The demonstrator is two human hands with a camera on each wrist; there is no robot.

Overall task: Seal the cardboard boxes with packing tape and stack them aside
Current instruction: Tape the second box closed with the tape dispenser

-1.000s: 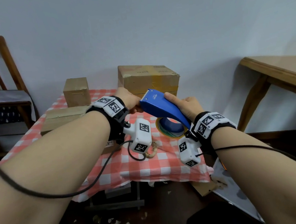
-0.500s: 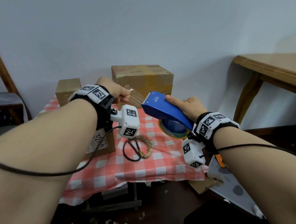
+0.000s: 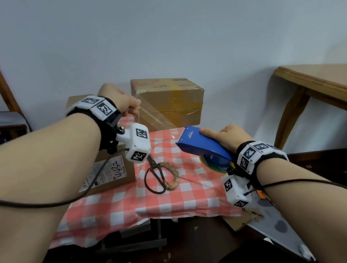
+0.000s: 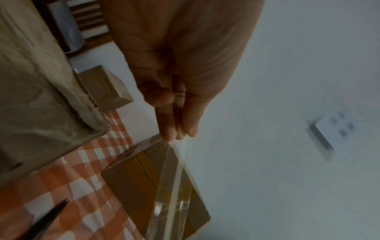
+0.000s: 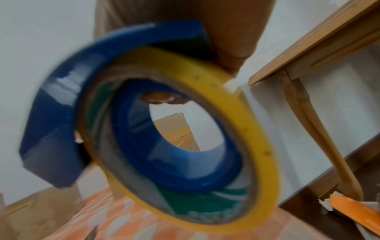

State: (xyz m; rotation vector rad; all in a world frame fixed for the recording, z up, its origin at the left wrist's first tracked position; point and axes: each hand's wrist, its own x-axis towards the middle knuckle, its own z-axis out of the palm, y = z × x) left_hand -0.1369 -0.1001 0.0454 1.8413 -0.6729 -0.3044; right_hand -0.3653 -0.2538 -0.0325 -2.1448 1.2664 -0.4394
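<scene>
Mid-draw of a fresh strip: left hand (image 3: 125,101) pinching the clear tape (image 3: 156,120) end, right hand (image 3: 230,137) wrapped round the blue dispenser (image 3: 201,144), both above the worktop (image 3: 175,197); next, probably laying it along the labelled box (image 3: 108,174) seam.

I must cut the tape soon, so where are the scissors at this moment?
In the head view the scissors lie on the checked tablecloth, near the table's middle, between the labelled box on the left and the tape dispenser in the right hand.
</scene>
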